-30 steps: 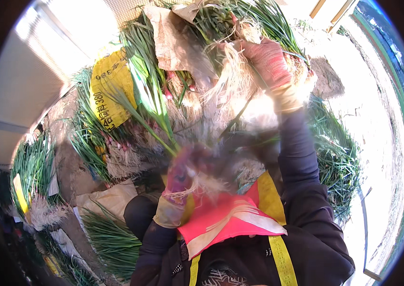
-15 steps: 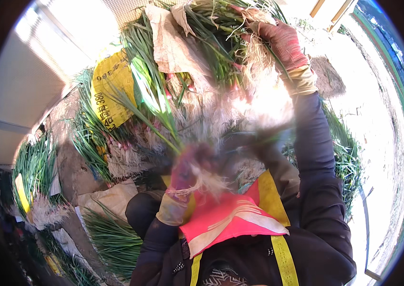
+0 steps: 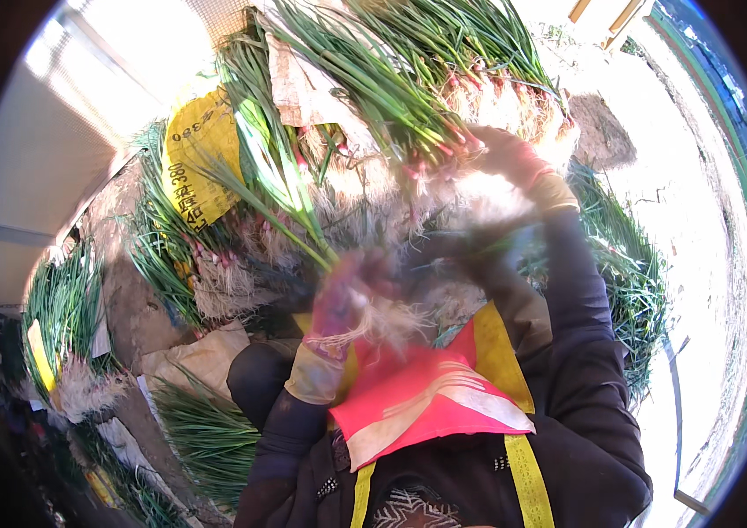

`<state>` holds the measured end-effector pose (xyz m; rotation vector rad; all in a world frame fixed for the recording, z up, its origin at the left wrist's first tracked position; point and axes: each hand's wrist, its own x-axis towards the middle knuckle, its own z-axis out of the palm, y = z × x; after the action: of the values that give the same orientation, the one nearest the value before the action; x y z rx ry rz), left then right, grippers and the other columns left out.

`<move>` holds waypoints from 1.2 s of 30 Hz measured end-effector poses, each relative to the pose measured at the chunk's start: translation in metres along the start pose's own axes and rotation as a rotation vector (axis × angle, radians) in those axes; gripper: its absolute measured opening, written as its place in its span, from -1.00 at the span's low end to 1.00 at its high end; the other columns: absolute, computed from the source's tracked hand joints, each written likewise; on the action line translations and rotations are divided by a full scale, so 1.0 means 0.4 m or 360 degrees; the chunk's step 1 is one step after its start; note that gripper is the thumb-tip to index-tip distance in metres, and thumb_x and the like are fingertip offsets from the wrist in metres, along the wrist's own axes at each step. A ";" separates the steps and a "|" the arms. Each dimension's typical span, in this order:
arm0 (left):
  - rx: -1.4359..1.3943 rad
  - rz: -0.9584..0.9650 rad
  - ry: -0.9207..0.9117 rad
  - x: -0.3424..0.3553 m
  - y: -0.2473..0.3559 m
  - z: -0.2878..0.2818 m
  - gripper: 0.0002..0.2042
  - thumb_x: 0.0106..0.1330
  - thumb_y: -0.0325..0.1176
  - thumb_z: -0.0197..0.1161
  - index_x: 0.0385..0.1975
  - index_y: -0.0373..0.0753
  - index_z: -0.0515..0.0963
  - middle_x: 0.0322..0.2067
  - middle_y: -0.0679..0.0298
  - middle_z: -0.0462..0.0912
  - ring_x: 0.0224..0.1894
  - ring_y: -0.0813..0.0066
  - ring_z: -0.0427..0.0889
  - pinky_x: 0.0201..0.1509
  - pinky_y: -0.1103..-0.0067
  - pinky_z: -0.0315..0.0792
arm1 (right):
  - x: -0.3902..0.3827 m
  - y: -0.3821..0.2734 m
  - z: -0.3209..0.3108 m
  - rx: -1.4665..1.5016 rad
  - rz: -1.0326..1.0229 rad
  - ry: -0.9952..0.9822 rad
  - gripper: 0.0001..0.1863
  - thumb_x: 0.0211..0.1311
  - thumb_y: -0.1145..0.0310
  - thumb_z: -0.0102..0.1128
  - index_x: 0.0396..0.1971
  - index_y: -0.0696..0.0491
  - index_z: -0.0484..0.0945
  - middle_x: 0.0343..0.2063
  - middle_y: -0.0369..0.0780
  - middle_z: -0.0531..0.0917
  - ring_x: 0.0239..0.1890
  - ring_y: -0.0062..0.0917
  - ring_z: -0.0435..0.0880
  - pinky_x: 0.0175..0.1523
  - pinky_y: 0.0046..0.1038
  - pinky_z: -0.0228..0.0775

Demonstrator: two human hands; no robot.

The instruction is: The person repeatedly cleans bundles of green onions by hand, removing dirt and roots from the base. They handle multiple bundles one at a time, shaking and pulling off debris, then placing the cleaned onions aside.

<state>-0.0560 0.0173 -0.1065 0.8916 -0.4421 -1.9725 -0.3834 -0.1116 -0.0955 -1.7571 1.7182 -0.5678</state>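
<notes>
My left hand (image 3: 347,295), in a stained glove with a yellowish cuff, is closed round a few green onions (image 3: 298,207). Their leaves point up and to the left, and pale stringy roots (image 3: 386,319) hang from the fist toward my lap. Out ahead on the right, my gloved right hand (image 3: 514,158) is closed on the base end of a bunch of green onions (image 3: 391,92). That bunch fans away to the upper left, with pinkish bulbs beside the fingers. Glare and motion blur hide part of the right fingers.
More green onions (image 3: 488,40) lie heaped at the far side. A yellow printed sack (image 3: 206,158) and brown paper (image 3: 298,84) lie over leaves. Bundles stand at the left (image 3: 65,308) and right (image 3: 629,264). A pink and yellow apron (image 3: 426,400) covers my lap.
My right hand has come down and nearer from the heap's top, where it held dry-looking stalks, and now has a green bunch. The left hand stays nearly in place.
</notes>
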 end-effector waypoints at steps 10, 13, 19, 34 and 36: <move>0.0322 0.0235 -0.0225 0.009 0.000 -0.014 -0.61 0.30 -0.13 -0.04 -0.08 -0.35 0.39 -0.27 0.15 0.54 -0.34 0.42 0.54 -0.27 0.57 0.42 | -0.073 -0.129 -0.077 0.0648 -0.0004 0.0571 -0.77 0.06 0.26 0.19 -0.36 0.10 0.60 -0.66 -0.42 0.41 -0.55 -0.78 0.28 -0.46 -0.68 0.15; 0.0145 0.0203 -0.0079 0.015 -0.020 -0.017 -0.62 0.26 -0.14 0.02 -0.15 -0.36 0.46 -0.34 0.12 0.59 -0.48 0.40 0.59 -0.46 0.63 0.43 | -0.015 -0.156 0.004 -0.0604 0.0347 0.0206 -0.74 0.03 0.24 0.16 -0.36 0.12 0.58 -0.54 -0.26 0.57 -0.46 -0.59 0.52 -0.36 -0.60 0.32; 0.0183 0.0316 -0.0413 0.007 -0.021 -0.048 -0.60 0.26 -0.06 0.03 -0.09 -0.27 0.41 -0.22 0.14 0.52 -0.28 0.44 0.53 -0.29 0.58 0.43 | -0.022 -0.182 0.042 0.0485 -0.0084 0.0280 -0.67 0.10 0.21 0.07 -0.41 0.21 0.60 -0.57 -0.10 0.61 -0.53 -0.49 0.54 -0.36 -0.46 0.38; 0.0361 0.0236 -0.0222 0.036 -0.063 -0.069 -0.70 0.18 -0.27 0.17 -0.13 -0.25 0.46 -0.36 0.24 0.55 -0.33 0.53 0.56 -0.28 0.65 0.43 | -0.299 -0.296 0.260 -0.0088 -0.0235 -0.0181 -0.67 0.11 0.12 0.00 -0.41 0.11 0.54 -0.60 -0.02 0.52 -0.50 -0.12 0.51 -0.37 -0.29 0.36; 0.0215 0.0011 -0.0157 0.038 -0.071 -0.077 -0.73 0.16 -0.30 0.18 -0.16 -0.25 0.48 -0.43 0.28 0.55 -0.40 0.56 0.54 -0.36 0.66 0.41 | -0.331 -0.320 0.307 -0.0149 -0.0074 -0.0289 -0.62 0.12 0.03 -0.03 -0.45 0.08 0.54 -0.59 -0.03 0.53 -0.49 -0.10 0.52 -0.40 -0.23 0.34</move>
<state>-0.0552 0.0208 -0.1509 0.8772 -0.6405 -2.0052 -0.2151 0.0315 -0.0824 -1.8570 1.6045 -0.3405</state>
